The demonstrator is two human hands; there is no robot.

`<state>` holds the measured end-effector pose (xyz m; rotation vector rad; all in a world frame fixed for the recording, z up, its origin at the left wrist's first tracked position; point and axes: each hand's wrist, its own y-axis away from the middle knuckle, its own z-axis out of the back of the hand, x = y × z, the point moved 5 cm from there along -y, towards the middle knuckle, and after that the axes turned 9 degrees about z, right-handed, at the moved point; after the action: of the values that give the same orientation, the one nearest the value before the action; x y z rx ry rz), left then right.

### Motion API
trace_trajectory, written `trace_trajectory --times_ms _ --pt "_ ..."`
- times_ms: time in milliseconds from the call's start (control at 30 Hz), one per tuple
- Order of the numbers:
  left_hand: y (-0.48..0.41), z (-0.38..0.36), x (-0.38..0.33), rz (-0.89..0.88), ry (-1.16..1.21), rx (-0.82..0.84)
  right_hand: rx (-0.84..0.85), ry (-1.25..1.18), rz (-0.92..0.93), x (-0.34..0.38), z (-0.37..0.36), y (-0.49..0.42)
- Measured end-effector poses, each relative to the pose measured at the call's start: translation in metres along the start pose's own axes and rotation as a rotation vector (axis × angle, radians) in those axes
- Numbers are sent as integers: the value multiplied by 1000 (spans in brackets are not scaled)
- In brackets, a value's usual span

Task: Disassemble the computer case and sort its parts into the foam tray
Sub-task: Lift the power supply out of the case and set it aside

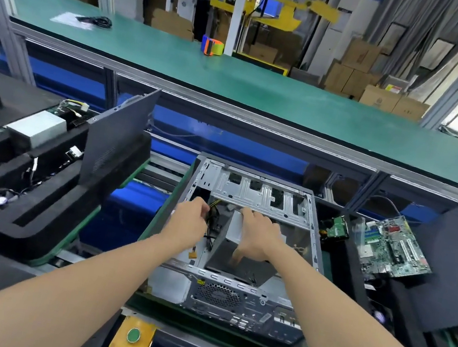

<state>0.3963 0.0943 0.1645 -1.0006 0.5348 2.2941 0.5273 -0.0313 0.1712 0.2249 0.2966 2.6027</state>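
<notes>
In the open computer case (230,299) at lower centre, my left hand (188,216) pinches the cable bundle (211,226). My right hand (256,236) grips the power supply (221,251) over its far edge. I judge it heavy, rigid and slick-sided: hold opposite edges, never the wires.

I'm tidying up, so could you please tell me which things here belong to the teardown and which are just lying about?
Job: case, power supply, cables, foam tray, motherboard, left hand, right hand.
Lying about: tape dispenser, cord, green button.
</notes>
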Motion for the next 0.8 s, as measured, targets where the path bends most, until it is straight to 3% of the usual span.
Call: trace_trajectory --times_ms 200,267,367,433,500,600,700,800 --pt "18 -30 1 704 439 511 -73 -90 80 -22 30 33" --pt "23 -35 2 717 539 631 -108 -123 101 -29 46 43" --pt "12 -40 3 657 680 583 -154 -181 113 -42 70 57" --pt "9 -47 -1 580 649 567 -172 -228 104 -52 82 65" --pt "19 -59 -10 524 616 652 -173 -257 100 -60 93 73" --pt "31 -74 -31 518 798 797 -160 -272 117 -64 99 81" --pt "32 -78 -43 602 1105 710 -162 -311 82 -68 96 84" --pt "32 -85 -41 665 1131 576 -155 -397 11 -75 92 89"
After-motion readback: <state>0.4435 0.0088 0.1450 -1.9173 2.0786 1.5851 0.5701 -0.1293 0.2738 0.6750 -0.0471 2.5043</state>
